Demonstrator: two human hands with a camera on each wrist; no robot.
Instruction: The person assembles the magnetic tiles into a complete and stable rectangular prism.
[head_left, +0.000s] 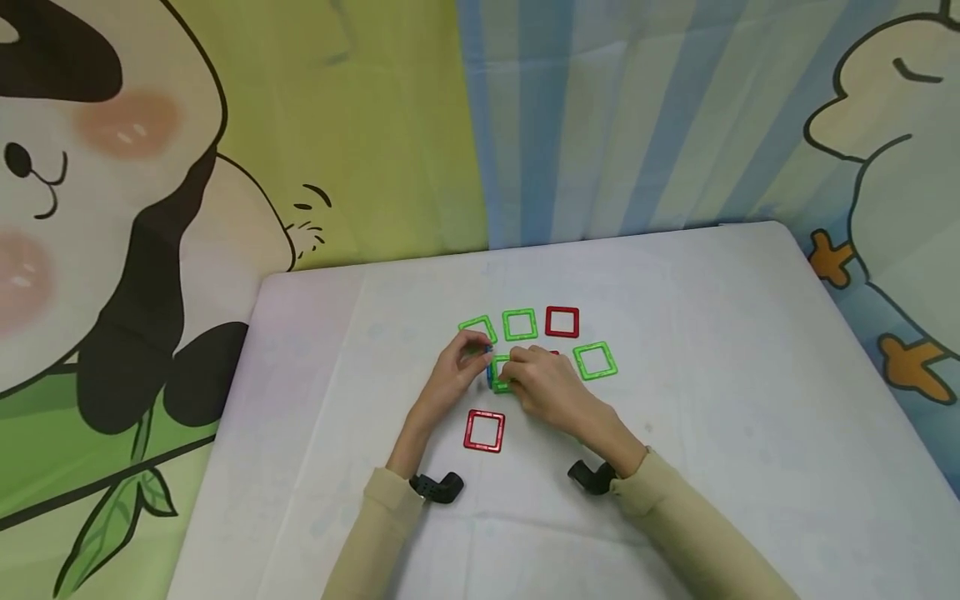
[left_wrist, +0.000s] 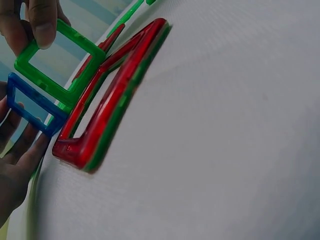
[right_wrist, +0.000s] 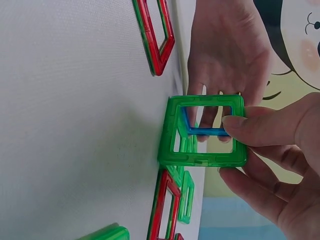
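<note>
In the middle of the table, my right hand (head_left: 551, 385) pinches an upright green square magnetic tile (right_wrist: 200, 160) between thumb and fingers. Its lower edge meets other tiles lying on the cloth. Beside it stands a blue magnetic tile (left_wrist: 37, 96), partly seen through the green frame in the right wrist view. My left hand (head_left: 453, 372) holds the blue tile, fingers along its outer side; the thumb's contact is mostly hidden. Nearer the person lies a red tile (head_left: 484, 430), which shows a green layer beneath it in the left wrist view.
Behind the hands lie two green tiles, one at the left (head_left: 477, 325) and a second green tile (head_left: 520, 324), with a red tile (head_left: 562, 322) beside them. Another green tile (head_left: 595, 360) lies to the right. A printed curtain (head_left: 375, 133) hangs beyond the white table (head_left: 712, 375).
</note>
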